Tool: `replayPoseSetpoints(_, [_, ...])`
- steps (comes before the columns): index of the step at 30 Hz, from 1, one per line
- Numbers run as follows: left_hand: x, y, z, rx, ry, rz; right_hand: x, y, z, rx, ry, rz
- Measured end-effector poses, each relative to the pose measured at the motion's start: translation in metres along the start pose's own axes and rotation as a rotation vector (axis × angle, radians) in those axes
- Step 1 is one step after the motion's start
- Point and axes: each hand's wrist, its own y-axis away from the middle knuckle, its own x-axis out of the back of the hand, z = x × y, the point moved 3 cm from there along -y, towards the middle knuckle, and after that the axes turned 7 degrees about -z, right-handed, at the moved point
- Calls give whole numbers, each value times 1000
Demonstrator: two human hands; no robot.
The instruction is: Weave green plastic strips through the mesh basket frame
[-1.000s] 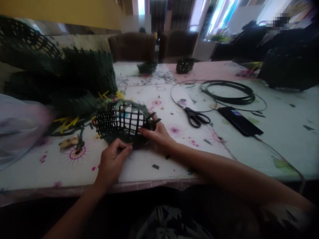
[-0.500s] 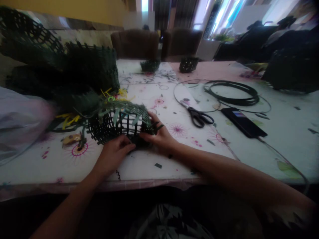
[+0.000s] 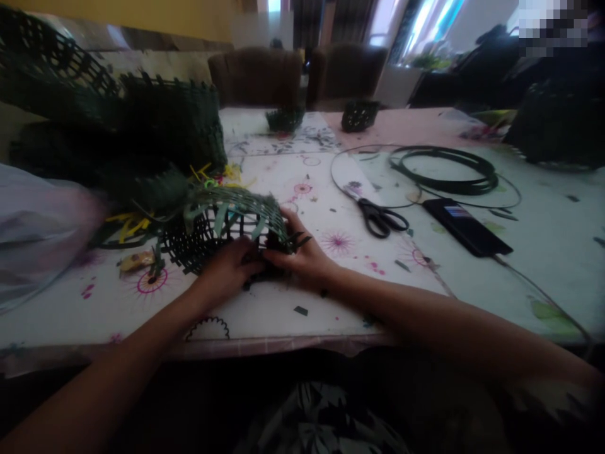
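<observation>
Brown upholstered chairs (image 3: 255, 79) stand beyond a long table covered in white floral oilcloth (image 3: 265, 315), with the working materials spread across it. Near the front edge, a dark green plastic lattice basket (image 3: 203, 243) lies on the cloth, its curved rim arching upward and pale green strip ends sticking out around it. No contents show inside its hollow.

The left hand (image 3: 229, 265) curls over the near side, its fingers bent and close together against the lattice. The right hand (image 3: 302, 252) wraps the opposite end, its fingers slightly spread around the rim while dark strip ends poke out beside them. The two hands almost meet, and whether either pinches a single strip is hidden. Gripped from both sides, the basket seems braced so that its springy shape stays steady against the table.

To the left rises a heap of dark green woven pieces (image 3: 161, 132), with bright yellow plastic strips (image 3: 130, 230) at its foot and a translucent plastic bag (image 3: 38, 227) beside it. To the right lie black-handled scissors (image 3: 380, 217), a black phone (image 3: 466, 227), and a coil of dark green strip (image 3: 444, 170) within a thin wire loop (image 3: 373, 183). Two small dark green baskets (image 3: 284, 120) sit farther along the table.
</observation>
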Motion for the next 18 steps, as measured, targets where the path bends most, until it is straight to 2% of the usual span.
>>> replayPoseSetpoints(3, [-5, -5, 3, -70, -55, -27, 0, 0, 2, -2, 7, -7])
replayPoseSetpoints(7, [-9, -6, -1, -77, -104, -1, 4, -5, 0, -32, 50, -13])
replayPoseSetpoints(11, [-10, -4, 1, -88, -232, 32, 6, -1, -27, -74, 194, -97])
replayPoseSetpoints(13, [-10, -5, 3, -37, -309, 23, 8, 13, -50, -97, 433, -16])
replayPoseSetpoints(15, [-11, -5, 6, 32, -339, 27, 7, 36, -76, 26, 684, 149])
replayPoseSetpoints(16, [-10, -5, 6, 63, -329, 38, 3, 49, -88, 128, 774, 155])
replayPoseSetpoints(18, [-10, -6, 7, 103, -298, 64, -11, 76, -106, 333, 876, 74])
